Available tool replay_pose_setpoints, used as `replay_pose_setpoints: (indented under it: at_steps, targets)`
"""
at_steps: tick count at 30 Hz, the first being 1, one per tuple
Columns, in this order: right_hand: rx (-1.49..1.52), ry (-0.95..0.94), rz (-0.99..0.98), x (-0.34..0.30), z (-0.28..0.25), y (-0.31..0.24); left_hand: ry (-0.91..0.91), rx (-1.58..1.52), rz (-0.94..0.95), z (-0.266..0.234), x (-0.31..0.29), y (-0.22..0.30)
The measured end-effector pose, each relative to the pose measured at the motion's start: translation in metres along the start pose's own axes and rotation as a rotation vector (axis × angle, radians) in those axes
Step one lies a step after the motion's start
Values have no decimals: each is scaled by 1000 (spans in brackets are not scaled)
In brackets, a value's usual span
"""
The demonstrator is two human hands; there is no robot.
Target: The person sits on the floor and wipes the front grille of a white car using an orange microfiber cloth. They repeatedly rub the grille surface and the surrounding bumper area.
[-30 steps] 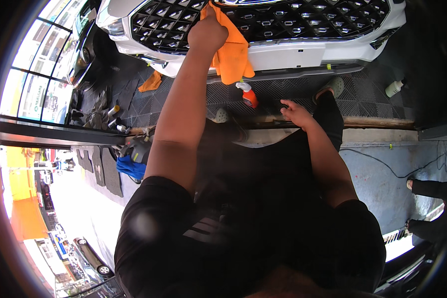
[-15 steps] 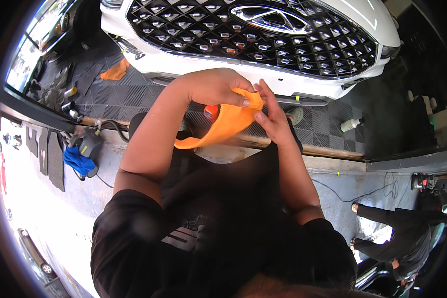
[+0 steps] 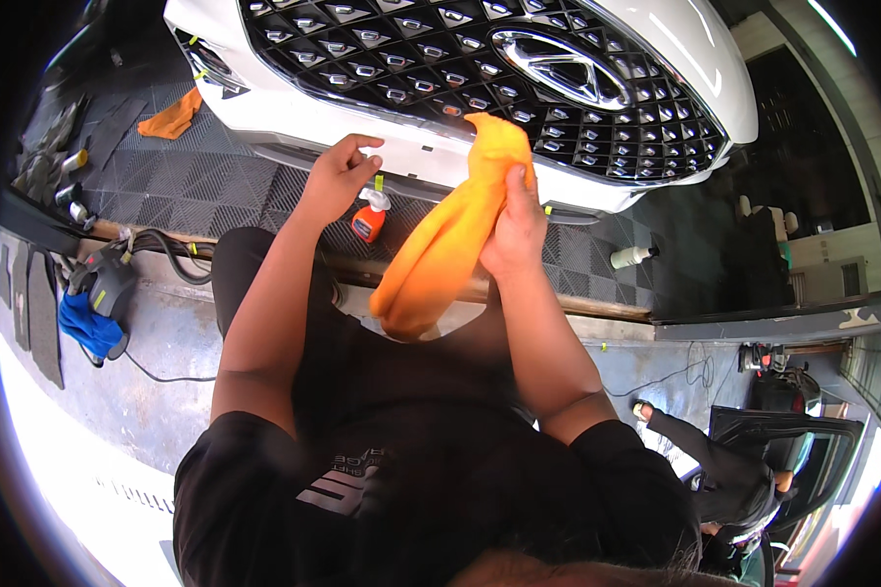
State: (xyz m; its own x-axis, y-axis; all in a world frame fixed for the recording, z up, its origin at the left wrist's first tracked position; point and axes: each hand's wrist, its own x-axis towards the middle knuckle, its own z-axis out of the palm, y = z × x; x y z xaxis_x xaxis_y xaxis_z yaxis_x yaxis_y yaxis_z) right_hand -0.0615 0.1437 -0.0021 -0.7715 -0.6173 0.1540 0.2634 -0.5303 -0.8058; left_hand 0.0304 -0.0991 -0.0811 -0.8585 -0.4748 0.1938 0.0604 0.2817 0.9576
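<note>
An orange cloth point(image 3: 450, 235) hangs from my right hand point(image 3: 517, 227), whose thumb and fingers are closed round its upper part. Its top corner sticks up before the car's bumper, while the lower folds droop over my lap. To the left, my left hand point(image 3: 341, 178) is apart from the cloth, fingers loosely bent and spread, holding nothing. Just below and right of that hand, an orange spray bottle point(image 3: 368, 221) with a white top stands on the floor. In front of me is a white car point(image 3: 401, 137) with a black grille point(image 3: 440, 59) dotted with chrome pieces.
Another orange cloth point(image 3: 171, 115) lies on the grey tiled floor at left. A machine point(image 3: 108, 279) with a blue cloth point(image 3: 90, 325) and a hose stands at left. At right are a pale bottle point(image 3: 631, 257), a cable point(image 3: 695, 367) and another person point(image 3: 724, 470) beside an open car door.
My left hand has let go of the cloth and moved left. My right hand now holds it alone, hanging longer. The view has shifted, and the spray bottle shows more fully.
</note>
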Motion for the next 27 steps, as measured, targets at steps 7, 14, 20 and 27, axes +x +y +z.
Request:
replay_pose_setpoints:
  at_steps: [7,14,20,27]
  targets:
    - [-603,203,-961,52,55,-35,-166,223,-13,-6,-15,-13]
    - [-136,246,102,25,36,15,58,-33,7,0,5,-10]
    - [112,127,195,11,33,43,-32,-28,99,1,0,-4]
    - [-1214,137,-832,84,38,3,-142,31,21,-10,0,5]
